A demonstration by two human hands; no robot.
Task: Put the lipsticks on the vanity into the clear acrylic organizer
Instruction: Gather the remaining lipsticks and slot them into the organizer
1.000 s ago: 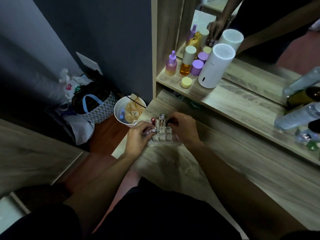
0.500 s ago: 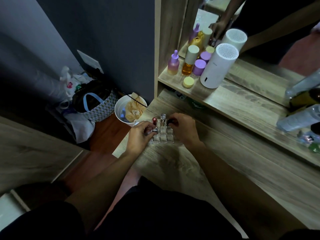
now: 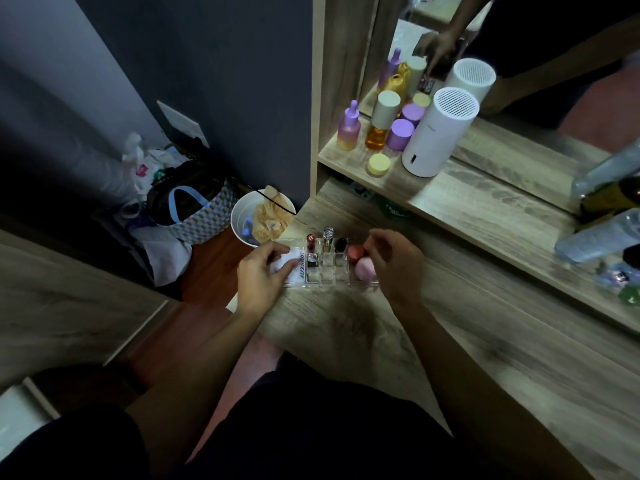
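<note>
The clear acrylic organizer (image 3: 327, 277) sits near the left edge of the wooden vanity (image 3: 467, 341). Several lipsticks stand upright in its cells: a red-capped lipstick (image 3: 310, 239), a silver-topped lipstick (image 3: 328, 236) and a black-capped lipstick (image 3: 341, 243) in the back row, and a dark lipstick (image 3: 312, 260) in the front left cell. My left hand (image 3: 261, 277) rests at the organizer's left end, fingertips on a white printed packet (image 3: 294, 265). My right hand (image 3: 393, 263) hovers at the right end, fingers loosely curled and holding nothing.
Two pink makeup sponges (image 3: 362, 263) lie in the organizer's right compartment. On the shelf stand a white cylinder device (image 3: 438, 133), purple and amber bottles (image 3: 379, 124) and a yellow jar (image 3: 378, 164). Plastic bottles (image 3: 602, 233) lie at the right. A white bin (image 3: 256, 216) and a bag (image 3: 194, 213) sit on the floor.
Both hands have drawn apart from the middle cells to the organizer's two ends. The front left cell now holds a dark lipstick, and the pink sponges are uncovered.
</note>
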